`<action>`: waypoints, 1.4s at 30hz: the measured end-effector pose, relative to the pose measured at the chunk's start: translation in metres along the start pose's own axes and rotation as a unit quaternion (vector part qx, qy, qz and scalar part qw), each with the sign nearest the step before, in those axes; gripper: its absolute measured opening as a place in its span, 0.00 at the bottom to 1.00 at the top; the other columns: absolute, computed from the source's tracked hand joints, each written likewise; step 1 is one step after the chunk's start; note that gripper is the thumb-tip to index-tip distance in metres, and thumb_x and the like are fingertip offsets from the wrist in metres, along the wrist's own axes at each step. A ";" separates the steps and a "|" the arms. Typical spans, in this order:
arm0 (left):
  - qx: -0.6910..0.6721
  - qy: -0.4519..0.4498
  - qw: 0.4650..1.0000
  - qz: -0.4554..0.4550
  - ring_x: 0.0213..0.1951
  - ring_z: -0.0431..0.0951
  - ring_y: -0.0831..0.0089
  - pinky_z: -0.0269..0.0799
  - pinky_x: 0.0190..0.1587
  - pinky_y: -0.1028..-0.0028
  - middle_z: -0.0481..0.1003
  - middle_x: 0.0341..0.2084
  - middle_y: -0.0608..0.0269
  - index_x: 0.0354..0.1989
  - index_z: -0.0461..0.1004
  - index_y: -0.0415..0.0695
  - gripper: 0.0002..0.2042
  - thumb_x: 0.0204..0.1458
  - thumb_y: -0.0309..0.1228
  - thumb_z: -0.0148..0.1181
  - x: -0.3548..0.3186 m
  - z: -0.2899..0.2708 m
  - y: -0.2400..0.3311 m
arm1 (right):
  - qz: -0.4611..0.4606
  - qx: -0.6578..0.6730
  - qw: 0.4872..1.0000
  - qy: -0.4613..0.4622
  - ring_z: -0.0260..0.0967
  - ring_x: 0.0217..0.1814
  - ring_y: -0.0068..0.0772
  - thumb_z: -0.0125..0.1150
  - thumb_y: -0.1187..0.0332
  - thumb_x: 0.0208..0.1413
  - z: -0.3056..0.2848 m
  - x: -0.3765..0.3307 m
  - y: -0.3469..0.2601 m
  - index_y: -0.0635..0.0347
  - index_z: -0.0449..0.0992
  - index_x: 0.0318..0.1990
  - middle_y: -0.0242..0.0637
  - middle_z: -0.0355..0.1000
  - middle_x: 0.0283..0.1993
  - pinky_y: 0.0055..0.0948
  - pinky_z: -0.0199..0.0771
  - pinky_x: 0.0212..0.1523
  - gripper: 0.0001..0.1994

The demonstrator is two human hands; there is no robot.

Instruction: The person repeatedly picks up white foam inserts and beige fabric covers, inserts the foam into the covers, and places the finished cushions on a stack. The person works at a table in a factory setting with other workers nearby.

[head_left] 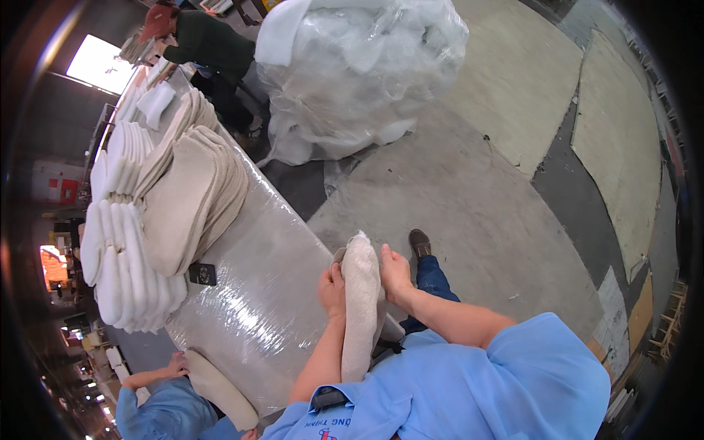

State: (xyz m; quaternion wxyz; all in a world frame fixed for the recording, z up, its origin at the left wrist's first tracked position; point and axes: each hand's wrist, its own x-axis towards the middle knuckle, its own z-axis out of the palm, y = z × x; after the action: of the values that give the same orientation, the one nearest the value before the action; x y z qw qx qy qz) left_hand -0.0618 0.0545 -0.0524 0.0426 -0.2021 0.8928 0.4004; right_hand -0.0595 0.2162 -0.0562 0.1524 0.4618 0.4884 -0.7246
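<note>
A long beige fleece cover (361,308) stands on end in front of my chest, a tuft of white filling showing at its top. My left hand (333,292) is closed around its left side near the upper end. At the right edge, my right hand (396,274) has its fingers curled against the cover; the fingertips are partly hidden. Left of my hands is a table (249,323) wrapped in shiny clear plastic. On it lie a stack of flat beige covers (187,198) and several rows of white padding pieces (128,271).
A black phone (202,274) lies beside the stacks. Past the table stands a huge plastic bag of white filling (359,81). One person in a red cap (158,22) bends over the far end; another in blue (172,411) holds a beige piece (220,389) at lower left.
</note>
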 end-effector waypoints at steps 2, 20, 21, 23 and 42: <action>0.029 0.024 0.999 -0.008 0.28 0.79 0.57 0.73 0.33 0.58 0.79 0.25 0.49 0.33 0.79 0.40 0.23 0.69 0.50 0.58 0.003 0.006 -0.002 | -0.049 -0.109 0.992 0.039 0.72 0.36 0.37 0.51 0.50 0.76 -0.004 0.012 0.012 0.62 0.76 0.36 0.42 0.75 0.30 0.46 0.73 0.43 0.23; 0.041 0.002 0.999 0.006 0.27 0.75 0.56 0.72 0.35 0.61 0.76 0.25 0.49 0.36 0.77 0.43 0.12 0.71 0.37 0.58 0.020 0.027 0.048 | -0.144 -0.065 0.987 -0.034 0.68 0.39 0.23 0.55 0.58 0.74 -0.005 0.058 0.111 0.62 0.76 0.39 0.32 0.74 0.35 0.35 0.73 0.45 0.16; 0.039 -0.022 0.999 0.003 0.27 0.75 0.60 0.72 0.35 0.63 0.76 0.25 0.51 0.36 0.76 0.43 0.12 0.71 0.37 0.58 0.021 0.022 0.051 | -0.111 -0.061 0.992 -0.031 0.66 0.39 0.23 0.55 0.57 0.74 -0.005 0.061 0.110 0.63 0.76 0.38 0.31 0.73 0.35 0.36 0.72 0.44 0.17; -0.016 -0.073 0.997 -0.015 0.29 0.73 0.69 0.70 0.36 0.67 0.76 0.24 0.58 0.36 0.76 0.42 0.13 0.72 0.37 0.57 0.034 0.019 0.043 | -0.073 -0.027 0.997 -0.022 0.65 0.39 0.23 0.51 0.54 0.77 -0.014 0.046 0.077 0.62 0.75 0.36 0.30 0.71 0.34 0.35 0.71 0.43 0.20; -0.197 -0.124 0.971 -0.059 0.33 0.69 0.82 0.69 0.38 0.75 0.74 0.27 0.71 0.37 0.76 0.37 0.11 0.72 0.31 0.57 0.065 0.057 0.048 | -0.094 0.031 0.994 -0.051 0.67 0.34 0.18 0.45 0.57 0.81 0.005 0.018 0.039 0.65 0.78 0.40 0.31 0.76 0.32 0.28 0.72 0.37 0.22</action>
State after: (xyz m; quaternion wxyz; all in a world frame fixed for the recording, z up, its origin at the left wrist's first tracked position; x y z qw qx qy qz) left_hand -0.1454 0.1040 -0.0731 0.1355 -0.2079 0.7705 0.5871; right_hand -0.0453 0.1975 -0.0924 0.0942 0.3807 0.4988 -0.7729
